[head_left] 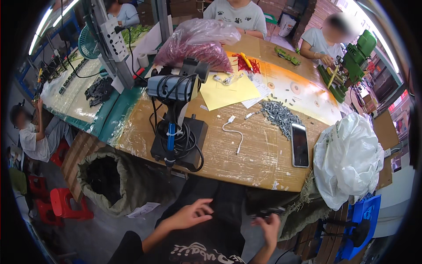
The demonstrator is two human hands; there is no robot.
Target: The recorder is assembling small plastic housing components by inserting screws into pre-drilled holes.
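Seen from above, a seated person's two bare hands hover below the near edge of a cardboard-topped table (259, 169). The left hand (193, 214) is over the lap (215, 196), its grip loose and fairly wide, fingers curled, nothing in it. The right hand (270, 226) is well apart from it, to the right, fingers bent beside a small dark piece (267, 211); whether the grip closes on the piece or only sits in front of it, one cannot tell. The piece lies just beyond the fingertips, off the table, near a frayed sack (303, 213). On the table, a heap of grey metal bits (281, 115) spreads near a phone (300, 145), with a short white cable (235, 131) to their left. Farther left, a black base (193, 136) stands tangled in black cord (190, 148), a loop hanging at the table's edge. A bulging white bag (347, 163) stands just right of the phone. The likeliest mishap is the dark piece dropping from sight: a slack pinch could let it slip, with no tabletop beneath. A rising left arm could snag the cord and drag the base; a careless right sweep could nudge the phone or scatter the bits.
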